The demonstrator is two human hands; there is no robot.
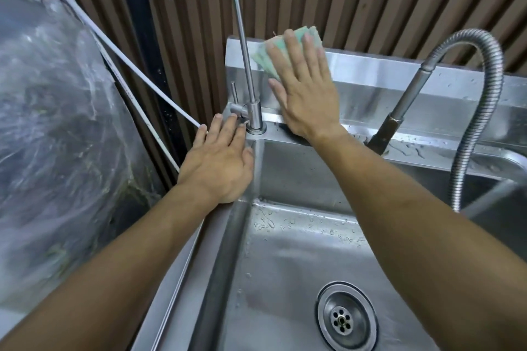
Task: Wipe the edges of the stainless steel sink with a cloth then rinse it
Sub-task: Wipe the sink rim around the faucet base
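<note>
Hands were both spread flat, fingers wide. At the far left sat a bundle wrapped in clear plastic (51, 128). Next, the left hand (219, 164) lay palm-down on the sink (285, 251) rim at its back-left corner, holding nothing, fingertips just beside the base of the slim gooseneck tap (245, 71). Right of the tap, the right hand (305, 85) pressed a green cloth (266, 61) against the upright back edge. Farther right curved a flexible metal hose (473, 111); the drain (346, 319) sat low in the wet basin.

Even, fairly bright light; soft glare on the sink's backsplash (399, 71); plastic sheeting (57, 111) at left smeared by blur; edges bowed.
</note>
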